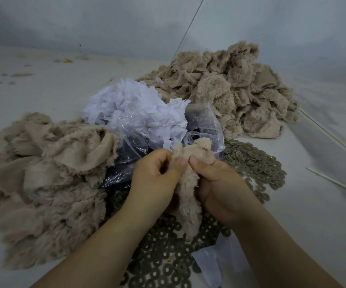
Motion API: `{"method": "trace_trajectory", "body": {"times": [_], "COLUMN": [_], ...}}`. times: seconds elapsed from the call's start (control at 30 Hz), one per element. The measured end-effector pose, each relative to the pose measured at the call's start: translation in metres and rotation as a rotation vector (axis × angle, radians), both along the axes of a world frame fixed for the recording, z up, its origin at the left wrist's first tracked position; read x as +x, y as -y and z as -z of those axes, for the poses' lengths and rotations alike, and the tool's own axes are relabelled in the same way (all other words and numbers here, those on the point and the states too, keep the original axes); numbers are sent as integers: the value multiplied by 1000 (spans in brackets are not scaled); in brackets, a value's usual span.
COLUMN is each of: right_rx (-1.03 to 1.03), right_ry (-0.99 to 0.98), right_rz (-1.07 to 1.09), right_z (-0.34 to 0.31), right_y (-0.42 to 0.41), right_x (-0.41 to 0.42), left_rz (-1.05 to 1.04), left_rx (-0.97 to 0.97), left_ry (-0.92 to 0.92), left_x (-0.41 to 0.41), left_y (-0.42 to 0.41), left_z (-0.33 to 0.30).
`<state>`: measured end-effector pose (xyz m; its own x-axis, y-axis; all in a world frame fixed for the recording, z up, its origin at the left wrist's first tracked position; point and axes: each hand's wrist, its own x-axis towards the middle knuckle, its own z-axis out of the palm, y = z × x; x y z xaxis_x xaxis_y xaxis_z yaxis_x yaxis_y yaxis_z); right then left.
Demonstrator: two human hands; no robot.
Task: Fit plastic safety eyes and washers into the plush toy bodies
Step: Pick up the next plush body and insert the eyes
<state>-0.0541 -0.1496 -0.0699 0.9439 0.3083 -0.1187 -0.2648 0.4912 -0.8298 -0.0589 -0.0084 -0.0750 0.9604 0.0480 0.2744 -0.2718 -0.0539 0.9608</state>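
Note:
A beige plush toy body (188, 196) is held up between both hands at the centre of the view. My left hand (155, 179) grips its left side with curled fingers, thumb pressed on the fur. My right hand (220, 186) grips its right side, thumb tip beside the left thumb. Grey-brown round washers (257, 163) lie in a spread under and to the right of the hands, with more washers (163, 260) near my forearms. A clear plastic bag (126, 161) with dark small parts inside, probably the eyes, lies just behind the hands. No eye is visible in my fingers.
A heap of plush bodies (43, 179) lies at the left, another heap (230, 90) at the back right. White tissue scraps (130, 104) sit on the bag. Thin white sticks (334, 183) lie at the right on the pale table (32, 90).

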Motion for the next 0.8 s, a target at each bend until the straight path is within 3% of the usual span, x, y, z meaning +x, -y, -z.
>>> {"method": "trace_trajectory", "body": {"times": [0.2,0.33,0.43,0.53,0.8], "right_rx": [31,-103,-248,-314,-243], "right_ry": [-8,-4,108,123,-14], "right_rz": [54,93,25,27,113], "right_z": [2,5,8,11,6], "right_y": [0,2,1,0,-3], "right_x": [5,8,3,2,4], "left_rz": [61,-10,-78,-104,-106], "left_rx": [-205,-65,88,49,-13], "left_ry": [-108,-20,57,22,-46], "left_x": [5,4,3,4,6], "left_y": [-4,-3,-1,0,1], "left_z": [1,2,3,3,6]}}
